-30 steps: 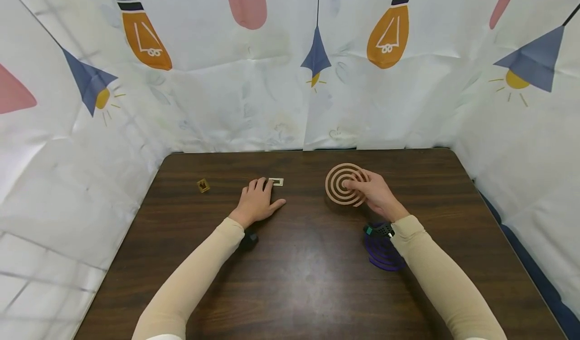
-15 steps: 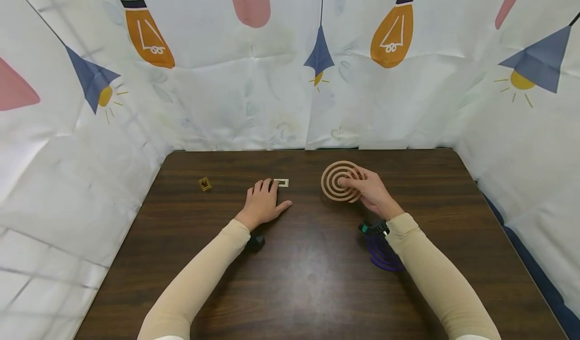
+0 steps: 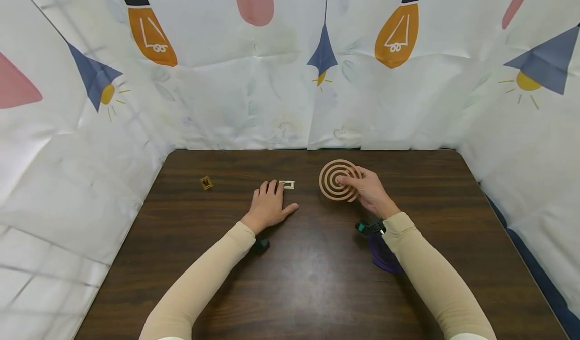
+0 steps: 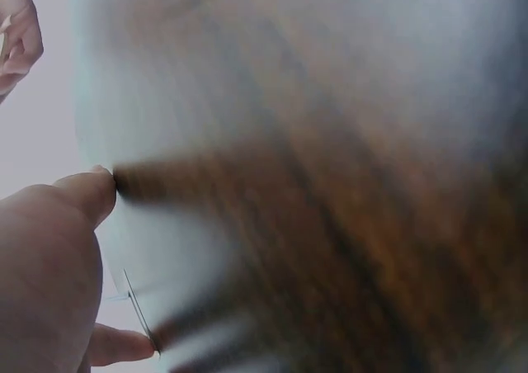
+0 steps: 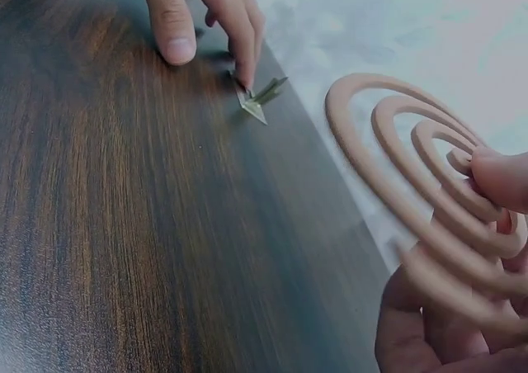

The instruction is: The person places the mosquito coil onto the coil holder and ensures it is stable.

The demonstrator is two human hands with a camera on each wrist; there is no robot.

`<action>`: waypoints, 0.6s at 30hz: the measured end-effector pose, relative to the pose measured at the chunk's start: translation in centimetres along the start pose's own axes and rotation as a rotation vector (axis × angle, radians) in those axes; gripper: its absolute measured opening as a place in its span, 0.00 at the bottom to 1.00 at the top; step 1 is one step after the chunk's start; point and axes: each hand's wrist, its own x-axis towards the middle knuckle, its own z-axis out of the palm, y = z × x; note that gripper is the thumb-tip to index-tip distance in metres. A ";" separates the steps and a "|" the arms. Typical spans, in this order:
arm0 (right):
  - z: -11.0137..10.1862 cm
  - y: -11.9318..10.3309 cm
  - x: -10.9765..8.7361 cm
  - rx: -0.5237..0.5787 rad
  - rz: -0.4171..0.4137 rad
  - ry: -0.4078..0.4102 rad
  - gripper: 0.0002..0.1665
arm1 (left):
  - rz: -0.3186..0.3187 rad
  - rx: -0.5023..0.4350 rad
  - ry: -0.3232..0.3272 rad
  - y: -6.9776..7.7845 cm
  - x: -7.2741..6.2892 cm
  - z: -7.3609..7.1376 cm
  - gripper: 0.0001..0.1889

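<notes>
A tan mosquito coil (image 3: 321, 180) is pinched by my right hand (image 3: 372, 193), thumb near its centre and fingers behind. It hangs above the table, tilted, in the head and right wrist views. My left hand (image 3: 267, 210) lies palm down to its left, fingers spread. One left fingertip touches a small metal coil stand (image 3: 290, 185), whose bent-up prong shows in the right wrist view. The left wrist view catches that stand's thin edge (image 4: 142, 313) beside a fingertip. The coil and the stand are apart.
A second small stand, gold coloured (image 3: 206, 183), lies at the table's far left. Under my right forearm sits a blue-purple coil (image 3: 384, 266), partly hidden. White printed fabric (image 3: 254, 98) walls the back and sides of the brown table (image 3: 299, 299).
My right hand has carried the tan coil slightly left, nearer the stand. My left hand, still touching the stand, appears a little further right; the head view has also shifted slightly.
</notes>
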 end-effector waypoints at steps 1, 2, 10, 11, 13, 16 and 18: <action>0.0 0.0 0.0 0.001 0.002 0.000 0.31 | 0.002 0.000 0.000 0.1 0.0 0.0 0.45; 0.0 0.0 0.1 0.002 0.003 0.002 0.32 | 0.003 -0.001 0.000 0.1 0.0 0.0 0.45; 0.5 0.1 0.4 0.005 0.013 0.004 0.30 | 0.007 -0.002 -0.003 0.2 -0.2 -0.1 0.45; 0.6 0.1 0.4 0.007 0.012 0.005 0.29 | 0.008 -0.003 -0.004 0.1 -0.2 -0.1 0.45; 0.7 0.1 0.5 0.014 0.010 0.005 0.27 | 0.007 -0.009 -0.008 0.1 -0.3 -0.2 0.45; 0.9 0.2 0.6 0.012 0.008 0.001 0.26 | 0.010 -0.019 -0.013 0.0 -0.4 -0.3 0.44; 1.1 0.2 0.6 0.010 0.008 0.001 0.27 | 0.014 -0.026 -0.016 0.0 -0.4 -0.3 0.44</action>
